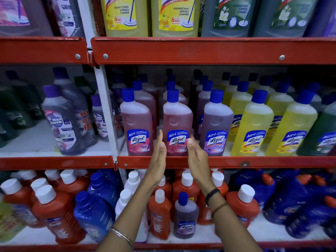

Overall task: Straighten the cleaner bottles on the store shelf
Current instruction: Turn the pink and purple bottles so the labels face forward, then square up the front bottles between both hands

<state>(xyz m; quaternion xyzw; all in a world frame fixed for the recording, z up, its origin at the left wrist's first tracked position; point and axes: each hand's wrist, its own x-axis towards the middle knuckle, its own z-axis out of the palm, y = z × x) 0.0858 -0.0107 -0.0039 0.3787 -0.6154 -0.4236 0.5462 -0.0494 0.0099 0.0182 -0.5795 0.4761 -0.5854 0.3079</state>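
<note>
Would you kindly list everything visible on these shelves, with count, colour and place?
Pink Lizol bottles: two front, more behind; middle shelf, centre.
Purple Lizol bottle: one front; right of pink.
Yellow Lizol bottles: several; middle shelf, right.
Maxkleen bottles: several, grey-purple; middle shelf, left.
Large yellow bottles: two; top shelf.
Orange bottles: many, white caps; bottom shelf.
Dark blue bottles: several; bottom shelf, right.
Shelf rails: red.
Left hand: open, beside centre pink bottle.
Right hand: open, other side.

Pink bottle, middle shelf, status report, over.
Left hand and right hand open, flanking pink bottle, no grip. Bottle upright, label forward, at shelf lip. Nothing between hands and bottle.
</note>
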